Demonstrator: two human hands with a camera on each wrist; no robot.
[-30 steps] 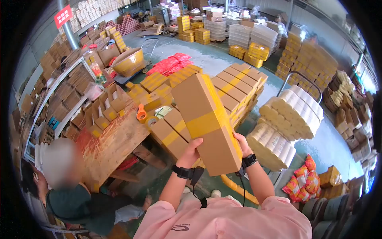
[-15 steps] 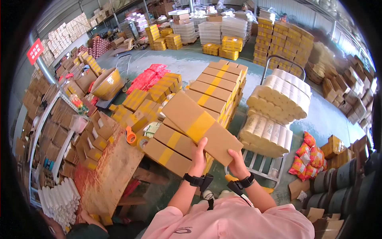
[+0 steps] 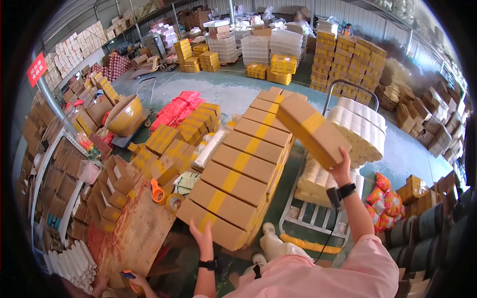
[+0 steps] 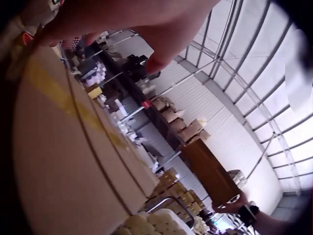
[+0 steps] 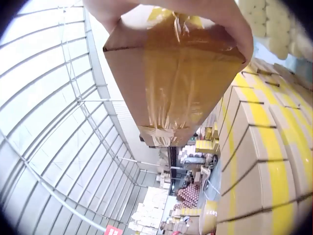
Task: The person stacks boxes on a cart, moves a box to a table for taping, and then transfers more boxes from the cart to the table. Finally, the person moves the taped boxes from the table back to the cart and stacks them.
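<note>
My right hand (image 3: 341, 168) grips one end of a long cardboard box (image 3: 314, 131) with yellow tape, raised and tilted to the right of the stack. In the right wrist view, thumb and fingers clasp the sides of this box (image 5: 171, 88). Below it stand stacked cardboard boxes (image 3: 238, 166) in a row, yellow tape running across their tops. My left hand (image 3: 202, 239) is at the nearest box's left end, fingertips at its edge. In the left wrist view that hand (image 4: 142, 24) has its thumb extended above the box tops (image 4: 78, 156).
A wooden worktable (image 3: 131, 233) stands left, an orange tape dispenser (image 3: 157, 191) by its far corner. At right, a cart (image 3: 318, 226) carries wrapped white rolls (image 3: 357, 124). Orange-red bags (image 3: 385, 201) lie beyond. Another person's hand (image 3: 141, 284) shows at lower left.
The box went from both hands to the right hand alone and moved right, away from above the stack. My left hand let go and moved left to the nearest stacked box. The view shifted.
</note>
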